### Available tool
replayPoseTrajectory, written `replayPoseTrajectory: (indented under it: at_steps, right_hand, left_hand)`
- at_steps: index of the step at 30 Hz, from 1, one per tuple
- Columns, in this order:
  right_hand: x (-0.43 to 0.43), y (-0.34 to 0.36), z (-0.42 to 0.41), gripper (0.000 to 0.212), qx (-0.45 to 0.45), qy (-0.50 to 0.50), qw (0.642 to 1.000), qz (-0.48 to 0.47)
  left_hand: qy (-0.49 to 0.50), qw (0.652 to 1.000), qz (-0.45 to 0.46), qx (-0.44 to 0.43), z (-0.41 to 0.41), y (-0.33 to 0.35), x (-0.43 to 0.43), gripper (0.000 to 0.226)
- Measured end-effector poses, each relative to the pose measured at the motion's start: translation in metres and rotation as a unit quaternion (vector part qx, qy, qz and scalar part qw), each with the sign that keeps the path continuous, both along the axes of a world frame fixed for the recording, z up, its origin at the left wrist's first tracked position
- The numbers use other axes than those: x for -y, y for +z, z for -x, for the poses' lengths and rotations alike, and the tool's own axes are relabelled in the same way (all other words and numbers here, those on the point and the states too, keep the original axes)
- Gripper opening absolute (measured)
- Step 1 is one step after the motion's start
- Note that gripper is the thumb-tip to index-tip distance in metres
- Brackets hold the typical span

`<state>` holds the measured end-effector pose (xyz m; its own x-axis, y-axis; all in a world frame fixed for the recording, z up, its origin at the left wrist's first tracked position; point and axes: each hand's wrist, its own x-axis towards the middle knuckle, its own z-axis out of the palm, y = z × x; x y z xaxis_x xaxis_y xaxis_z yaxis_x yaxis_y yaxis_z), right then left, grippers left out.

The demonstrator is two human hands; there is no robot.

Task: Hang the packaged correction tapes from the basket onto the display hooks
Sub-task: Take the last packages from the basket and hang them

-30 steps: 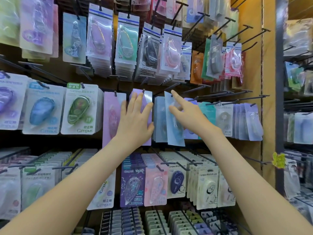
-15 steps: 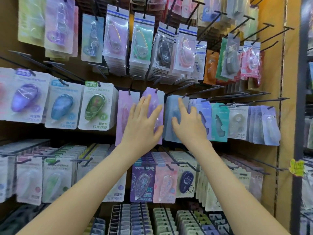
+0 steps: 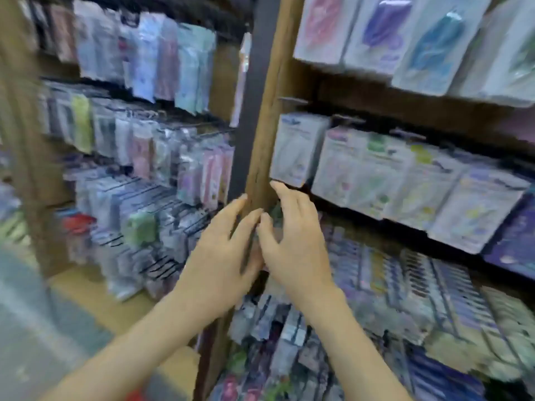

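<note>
Right now we are holding both hands up in front of the wooden post (image 3: pixel 266 125), the left hand (image 3: pixel 223 250) and the right hand (image 3: pixel 295 244) side by side and nearly touching, with the fingers loosely spread and carrying nothing. Packaged correction tapes (image 3: pixel 362 175) are hanging in rows to the right of the post. More blurred packs (image 3: pixel 162 151) are hanging to its left, where dark display hooks (image 3: pixel 162 263) are sticking out. We are judging the smeared view to be the main risk: reaching now, we are likely to be knocking a hanging pack off its hook or catching a finger on a prong near the post. With empty hands we are also lacking anything to hang, so we are needing the basket, and it is not showing anywhere around the post; what is lying in it we cannot tell. No other container is showing on either side of the post.
</note>
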<state>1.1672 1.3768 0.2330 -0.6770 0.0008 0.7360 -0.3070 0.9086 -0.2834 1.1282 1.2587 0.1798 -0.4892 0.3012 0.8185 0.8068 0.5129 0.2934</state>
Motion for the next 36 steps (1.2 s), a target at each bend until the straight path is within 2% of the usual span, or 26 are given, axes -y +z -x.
replayPoseTrajectory:
  at_steps: [3, 6, 10, 13, 16, 18, 21, 26, 29, 31, 33, 35, 36]
  right_hand:
    - [0.085, -0.079, 0.067, 0.047, 0.115, 0.058, 0.992, 0.009]
    - [0.16, -0.166, 0.113, 0.047, 0.231, 0.109, 0.967, -0.017]
    - [0.231, -0.307, 0.146, 0.047, 0.361, 0.142, 0.921, -0.041]
    - [0.255, -0.438, 0.153, 0.052, 0.478, 0.171, 0.86, -0.059]
    - [0.26, -0.571, 0.16, 0.054, 0.539, 0.186, 0.816, -0.09]
    - [0.261, -0.656, 0.167, 0.059, 0.568, 0.19, 0.792, -0.119]
    - [0.265, -0.788, 0.185, 0.067, 0.582, 0.209, 0.77, -0.157]
    - [0.29, -1.009, 0.241, 0.084, 0.604, 0.267, 0.717, -0.221]
    - [0.312, -1.1, 0.286, 0.092, 0.554, 0.3, 0.731, -0.263]
    - [0.328, -1.139, 0.308, 0.089, 0.53, 0.3, 0.735, -0.298]
    - [0.334, -1.151, 0.316, 0.075, 0.53, 0.291, 0.737, -0.301]
    - [0.331, -1.132, 0.314, 0.057, 0.528, 0.306, 0.748, -0.263]
    - [0.328, -1.112, 0.31, 0.05, 0.535, 0.309, 0.758, -0.21]
  left_hand:
    - [0.095, 0.984, 0.035, 0.149, 0.039, -0.091, 0.1, 0.054]
    - [0.151, 0.948, 0.066, 0.272, 0.063, -0.182, 0.185, 0.057]
    - [0.226, 0.898, 0.053, 0.373, 0.071, -0.324, 0.267, 0.053]
    - [0.278, 0.835, 0.034, 0.473, 0.047, -0.451, 0.313, 0.051]
    - [0.334, 0.777, 0.044, 0.532, 0.015, -0.571, 0.333, 0.048]
    - [0.337, 0.764, 0.042, 0.548, 0.008, -0.64, 0.338, 0.054]
    - [0.315, 0.804, 0.084, 0.497, 0.02, -0.744, 0.35, 0.055]
    - [0.206, 0.846, 0.295, 0.395, 0.051, -0.897, 0.386, 0.042]
    - [0.147, 0.877, 0.3, 0.344, 0.063, -0.929, 0.397, 0.037]
    - [0.139, 0.897, 0.26, 0.33, 0.065, -0.946, 0.397, 0.037]
    - [0.137, 0.91, 0.225, 0.321, 0.068, -0.952, 0.397, 0.037]
    - [0.145, 0.906, 0.228, 0.326, 0.065, -0.947, 0.395, 0.035]
    - [0.157, 0.898, 0.238, 0.336, 0.063, -0.939, 0.391, 0.034]
